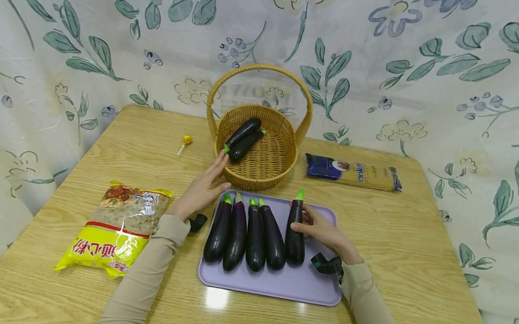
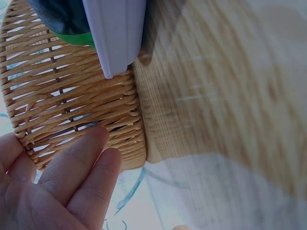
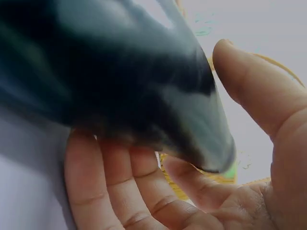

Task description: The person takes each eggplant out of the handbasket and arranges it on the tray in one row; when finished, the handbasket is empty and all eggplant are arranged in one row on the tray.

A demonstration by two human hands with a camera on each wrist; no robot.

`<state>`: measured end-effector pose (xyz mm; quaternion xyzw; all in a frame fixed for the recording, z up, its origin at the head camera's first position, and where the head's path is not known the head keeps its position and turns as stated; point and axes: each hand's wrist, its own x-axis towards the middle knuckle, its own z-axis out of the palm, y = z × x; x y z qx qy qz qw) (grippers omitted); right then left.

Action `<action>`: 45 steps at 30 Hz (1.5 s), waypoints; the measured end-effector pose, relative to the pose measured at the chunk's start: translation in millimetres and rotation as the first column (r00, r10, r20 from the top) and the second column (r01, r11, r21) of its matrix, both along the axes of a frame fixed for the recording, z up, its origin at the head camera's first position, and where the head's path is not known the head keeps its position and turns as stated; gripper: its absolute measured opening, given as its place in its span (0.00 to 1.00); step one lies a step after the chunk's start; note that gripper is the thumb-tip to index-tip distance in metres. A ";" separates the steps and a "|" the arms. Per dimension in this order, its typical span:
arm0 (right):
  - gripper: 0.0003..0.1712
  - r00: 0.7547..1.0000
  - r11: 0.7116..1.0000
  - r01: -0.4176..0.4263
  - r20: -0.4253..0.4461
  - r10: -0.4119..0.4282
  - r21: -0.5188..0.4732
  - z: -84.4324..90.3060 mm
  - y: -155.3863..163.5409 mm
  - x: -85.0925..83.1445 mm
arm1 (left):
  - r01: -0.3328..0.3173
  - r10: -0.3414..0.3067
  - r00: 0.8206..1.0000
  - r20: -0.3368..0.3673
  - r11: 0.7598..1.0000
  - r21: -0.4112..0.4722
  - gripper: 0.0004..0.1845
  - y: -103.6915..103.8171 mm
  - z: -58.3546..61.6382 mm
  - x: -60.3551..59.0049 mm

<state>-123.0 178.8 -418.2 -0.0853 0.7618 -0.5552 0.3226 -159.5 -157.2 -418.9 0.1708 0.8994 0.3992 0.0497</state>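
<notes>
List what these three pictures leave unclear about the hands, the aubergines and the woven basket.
- Right wrist view: dark purple aubergine blurred; right hand hides its underside.
- Left wrist view: woven wicker basket cut off by the edge; contents unseen.
- Head view: yellow lollipop too small for detail; left hand contact with basket unclear.

On the long dark-blue and tan packet at the far right of the table, beside my basket, I could read "ankar" running sideways. The yellow pasta bag near my left arm carried large red Chinese characters, upside down to me, reading 通心粉.
</notes>
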 end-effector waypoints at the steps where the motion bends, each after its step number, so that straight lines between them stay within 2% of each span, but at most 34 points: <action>1: 0.43 1.000 1.000 -0.004 -0.001 0.004 -0.002 0.2 0.8 0.2 | 0.001 -0.001 1.000 -0.001 1.000 0.000 0.40 0.0 -0.1 -0.1; 7: 0.42 0.999 0.999 -0.050 -0.005 0.050 -0.018 -0.3 4.8 -0.3 | -0.002 0.002 1.000 -0.002 1.000 0.002 0.39 0.0 0.1 -0.3; 14: 0.44 0.998 0.998 -0.059 -0.028 0.060 0.022 0.3 5.1 -0.3 | 0.000 0.000 1.000 -0.010 1.000 -0.004 0.40 0.5 1.0 -0.3; 21: 0.41 0.994 0.995 -0.099 -0.047 0.099 -0.002 2.2 4.5 -0.1 | 0.002 -0.002 1.000 -0.011 1.000 -0.006 0.39 0.6 1.0 -0.5; 38: 0.35 0.989 0.996 -0.079 -0.123 0.082 0.033 7.2 8.9 -6.4 | -0.006 0.006 1.000 0.000 1.000 -0.008 0.39 0.3 1.1 0.3; 45: 0.35 0.988 0.998 -0.061 -0.143 0.064 0.028 19.3 7.8 -12.4 | -0.007 0.007 1.000 0.007 1.000 -0.002 0.39 0.6 0.2 0.2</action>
